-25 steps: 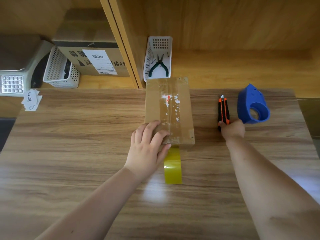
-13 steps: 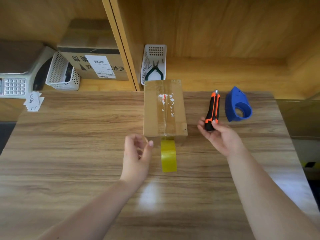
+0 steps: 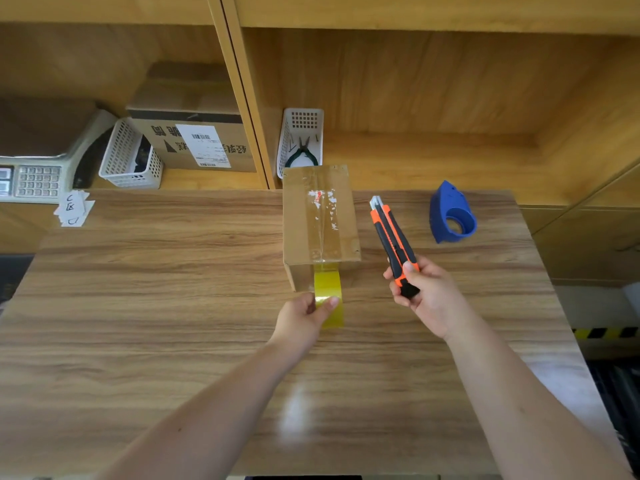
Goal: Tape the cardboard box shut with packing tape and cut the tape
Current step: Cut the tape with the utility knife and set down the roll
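Observation:
A small cardboard box (image 3: 301,216) stands at the far middle of the wooden table (image 3: 156,306), with clear tape along its top seam. A yellowish tape roll (image 3: 329,289) stands against the box's near face, its strip running up onto the top. My left hand (image 3: 304,317) pinches the roll from the left. To the right of the box, my right hand (image 3: 426,296) holds an orange and black utility knife (image 3: 391,233) above the table, its tip pointing away from me.
A blue tape dispenser (image 3: 450,214) lies at the table's far right. On the shelf behind are a white basket with pliers (image 3: 303,143), a second white basket (image 3: 130,157), a labelled carton (image 3: 194,140) and a scale (image 3: 38,168). Paper slips (image 3: 72,209) lie at far left.
My right hand has picked the knife up off the table and brought it toward the box. My left hand has left the box top and taken hold of the tape roll.

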The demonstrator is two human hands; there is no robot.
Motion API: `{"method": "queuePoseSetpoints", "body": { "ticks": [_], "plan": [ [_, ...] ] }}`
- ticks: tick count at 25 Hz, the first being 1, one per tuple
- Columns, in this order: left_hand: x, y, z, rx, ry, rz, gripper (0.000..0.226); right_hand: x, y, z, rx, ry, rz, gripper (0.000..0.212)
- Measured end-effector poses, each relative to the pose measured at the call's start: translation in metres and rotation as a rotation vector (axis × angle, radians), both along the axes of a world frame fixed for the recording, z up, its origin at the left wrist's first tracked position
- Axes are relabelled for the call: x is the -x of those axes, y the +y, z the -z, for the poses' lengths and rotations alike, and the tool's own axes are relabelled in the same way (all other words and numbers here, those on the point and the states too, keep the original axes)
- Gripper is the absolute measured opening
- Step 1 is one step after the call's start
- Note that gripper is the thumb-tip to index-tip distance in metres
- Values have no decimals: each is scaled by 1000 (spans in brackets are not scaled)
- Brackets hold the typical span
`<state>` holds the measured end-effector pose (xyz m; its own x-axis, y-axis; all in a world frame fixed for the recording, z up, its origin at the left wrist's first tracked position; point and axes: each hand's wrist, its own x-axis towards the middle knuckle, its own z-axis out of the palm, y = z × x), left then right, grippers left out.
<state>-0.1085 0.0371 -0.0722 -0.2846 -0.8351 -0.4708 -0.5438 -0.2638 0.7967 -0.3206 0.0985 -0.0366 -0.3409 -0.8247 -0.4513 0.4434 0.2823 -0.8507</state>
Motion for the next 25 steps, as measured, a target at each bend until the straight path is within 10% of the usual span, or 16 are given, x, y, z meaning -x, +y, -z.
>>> {"method": "queuePoseSetpoints", "body": {
  "ticks": [17, 25],
  "plan": [
    [-6, 3, 4, -17, -82, 18, 47, -7, 12, -12, -3, -14, -81, 19],
    [-11, 15, -14, -98, 87, -53, 41, 4, 10, -16, -101, 384, -82, 15]
  ]
}}
